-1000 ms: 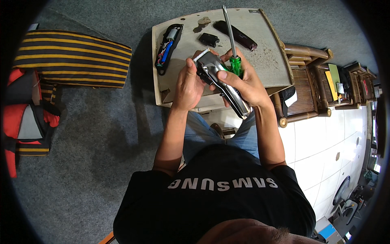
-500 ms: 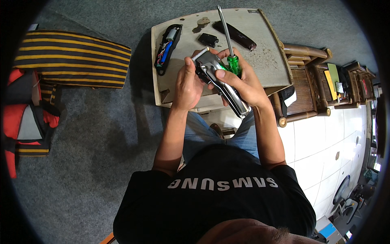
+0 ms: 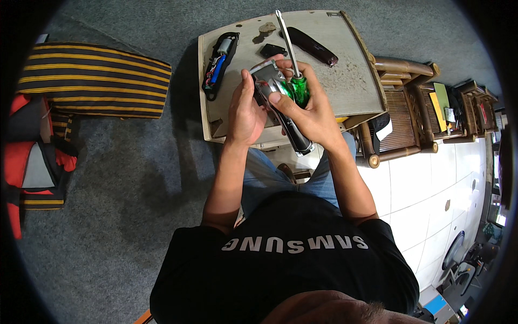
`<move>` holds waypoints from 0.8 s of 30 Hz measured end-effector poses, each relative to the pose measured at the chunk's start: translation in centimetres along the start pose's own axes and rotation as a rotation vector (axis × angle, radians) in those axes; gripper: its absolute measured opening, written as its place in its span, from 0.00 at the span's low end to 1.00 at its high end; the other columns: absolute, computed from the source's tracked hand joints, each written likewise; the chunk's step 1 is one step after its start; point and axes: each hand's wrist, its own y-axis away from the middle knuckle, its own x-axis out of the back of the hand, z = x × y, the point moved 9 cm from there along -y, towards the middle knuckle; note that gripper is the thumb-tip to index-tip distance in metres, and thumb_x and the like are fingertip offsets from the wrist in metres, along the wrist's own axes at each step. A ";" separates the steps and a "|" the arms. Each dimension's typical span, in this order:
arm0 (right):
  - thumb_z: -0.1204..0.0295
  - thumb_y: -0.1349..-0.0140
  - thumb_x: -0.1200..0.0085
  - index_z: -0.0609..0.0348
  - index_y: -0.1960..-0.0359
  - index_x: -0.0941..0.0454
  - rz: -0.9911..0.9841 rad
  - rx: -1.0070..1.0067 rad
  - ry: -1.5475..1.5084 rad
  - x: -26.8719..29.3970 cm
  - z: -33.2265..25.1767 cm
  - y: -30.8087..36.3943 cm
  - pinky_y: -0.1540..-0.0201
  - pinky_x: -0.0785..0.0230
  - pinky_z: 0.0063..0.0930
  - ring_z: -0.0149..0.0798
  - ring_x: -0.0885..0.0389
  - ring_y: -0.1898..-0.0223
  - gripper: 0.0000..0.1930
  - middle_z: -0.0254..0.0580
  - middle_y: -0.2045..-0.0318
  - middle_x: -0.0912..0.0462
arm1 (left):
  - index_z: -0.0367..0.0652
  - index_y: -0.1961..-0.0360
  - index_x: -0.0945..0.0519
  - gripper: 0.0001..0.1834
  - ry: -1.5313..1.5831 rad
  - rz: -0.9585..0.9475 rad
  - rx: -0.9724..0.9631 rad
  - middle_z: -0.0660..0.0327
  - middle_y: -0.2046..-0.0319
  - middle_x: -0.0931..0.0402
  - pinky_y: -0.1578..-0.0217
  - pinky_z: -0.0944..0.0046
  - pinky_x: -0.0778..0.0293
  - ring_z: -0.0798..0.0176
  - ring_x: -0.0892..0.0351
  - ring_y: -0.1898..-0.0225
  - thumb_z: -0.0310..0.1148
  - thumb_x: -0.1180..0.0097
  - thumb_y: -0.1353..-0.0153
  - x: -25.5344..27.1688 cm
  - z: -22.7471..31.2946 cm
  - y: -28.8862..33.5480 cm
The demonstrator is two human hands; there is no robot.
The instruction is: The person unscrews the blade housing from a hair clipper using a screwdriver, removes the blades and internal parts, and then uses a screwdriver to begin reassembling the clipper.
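While the right hand [image 3: 312, 116] is wrapped around clipper [image 3: 291, 129] and screwdriver [image 3: 300, 89], left hand [image 3: 244, 117] is half-curled beside clipper, hold unclear | clipper: over near edge of tabletop [image 3: 348, 89] | risk: screwdriver may slip if grip loosens

From where I sit at the remote end, the only lettering I can read clearly is a single line of large, pale grey block capitals [image 3: 294, 245] across the chest of the wearer's black short-sleeved T-shirt [image 3: 286, 272], upside down in my view. I also make out a small pale marking on the glossy black handle of the silver-headed hair clipper [image 3: 291, 125], and a little rectangular mark [image 3: 333, 14] at the far right corner of the pale greyish tabletop [image 3: 353, 81], both too small for me to read.
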 end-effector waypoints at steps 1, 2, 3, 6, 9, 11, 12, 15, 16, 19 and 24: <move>0.69 0.36 0.30 0.64 0.33 0.31 -0.001 -0.002 -0.009 0.0 0.0 0.0 0.36 0.31 0.31 0.34 0.22 0.40 0.32 0.48 0.41 0.19 | 0.36 0.30 0.29 0.35 0.000 -0.005 -0.003 0.54 0.33 0.25 0.35 0.56 0.26 0.62 0.24 0.35 0.55 0.73 0.16 0.0 0.0 0.0; 0.69 0.36 0.30 0.64 0.34 0.31 -0.002 -0.004 -0.019 0.0 0.0 0.0 0.36 0.30 0.31 0.34 0.22 0.41 0.32 0.48 0.42 0.19 | 0.35 0.29 0.30 0.35 0.009 -0.012 -0.009 0.54 0.34 0.25 0.35 0.56 0.26 0.62 0.24 0.35 0.54 0.72 0.16 0.0 0.0 0.0; 0.69 0.36 0.30 0.65 0.34 0.30 -0.001 -0.007 -0.028 0.0 0.1 0.1 0.37 0.30 0.30 0.33 0.22 0.41 0.32 0.47 0.43 0.18 | 0.35 0.29 0.30 0.35 0.018 -0.021 -0.014 0.54 0.34 0.25 0.35 0.56 0.26 0.62 0.24 0.35 0.54 0.72 0.16 0.1 -0.1 0.1; 0.70 0.36 0.31 0.66 0.35 0.29 0.001 -0.053 -0.008 0.0 0.0 0.3 0.40 0.27 0.29 0.32 0.20 0.44 0.30 0.46 0.45 0.17 | 0.35 0.28 0.32 0.35 0.061 -0.076 -0.019 0.54 0.36 0.24 0.36 0.56 0.25 0.61 0.23 0.37 0.54 0.71 0.17 -0.1 0.0 0.1; 0.70 0.36 0.31 0.68 0.34 0.29 -0.001 -0.065 -0.016 0.0 0.1 0.4 0.43 0.25 0.28 0.32 0.19 0.47 0.31 0.46 0.48 0.16 | 0.35 0.27 0.33 0.35 0.076 -0.099 -0.024 0.54 0.37 0.23 0.36 0.56 0.25 0.62 0.23 0.38 0.54 0.71 0.17 -0.4 0.1 0.1; 0.70 0.36 0.31 0.70 0.33 0.30 -0.001 -0.068 -0.051 -0.2 -0.1 0.4 0.44 0.24 0.27 0.31 0.18 0.49 0.32 0.46 0.48 0.16 | 0.35 0.27 0.34 0.35 0.073 -0.093 -0.026 0.54 0.38 0.23 0.37 0.56 0.25 0.62 0.22 0.38 0.55 0.70 0.17 -0.5 0.3 0.1; 0.70 0.35 0.31 0.71 0.33 0.30 -0.001 -0.065 -0.055 -0.2 -0.1 0.4 0.45 0.24 0.27 0.31 0.18 0.49 0.32 0.46 0.48 0.16 | 0.35 0.27 0.34 0.36 0.074 -0.090 -0.026 0.54 0.38 0.23 0.37 0.57 0.25 0.62 0.22 0.39 0.55 0.70 0.17 -0.5 0.3 0.1; 0.70 0.35 0.31 0.73 0.32 0.31 -0.009 -0.059 -0.052 -0.2 0.1 0.3 0.45 0.23 0.26 0.31 0.18 0.50 0.33 0.47 0.48 0.16 | 0.36 0.26 0.34 0.36 0.081 -0.080 -0.023 0.54 0.39 0.23 0.36 0.57 0.26 0.62 0.22 0.39 0.57 0.70 0.18 -0.5 0.2 0.0; 0.70 0.35 0.31 0.73 0.32 0.31 -0.016 -0.066 -0.059 -0.2 0.2 0.2 0.45 0.24 0.26 0.30 0.18 0.49 0.33 0.47 0.47 0.16 | 0.36 0.26 0.34 0.37 0.084 -0.075 -0.023 0.55 0.39 0.23 0.36 0.57 0.26 0.63 0.22 0.39 0.57 0.69 0.18 -0.5 0.2 0.0; 0.70 0.35 0.31 0.71 0.32 0.30 -0.029 -0.096 -0.101 -0.3 0.1 0.2 0.42 0.26 0.26 0.30 0.20 0.47 0.33 0.46 0.46 0.17 | 0.37 0.25 0.34 0.38 0.097 -0.054 -0.019 0.57 0.39 0.24 0.36 0.56 0.28 0.64 0.23 0.39 0.59 0.70 0.18 -0.5 0.2 0.0; 0.70 0.35 0.31 0.68 0.32 0.30 -0.020 -0.071 -0.099 -0.2 0.2 0.2 0.38 0.30 0.26 0.29 0.22 0.44 0.32 0.43 0.45 0.17 | 0.38 0.25 0.35 0.39 0.125 -0.062 0.001 0.60 0.38 0.24 0.35 0.57 0.29 0.66 0.25 0.38 0.60 0.70 0.19 -0.5 0.1 0.0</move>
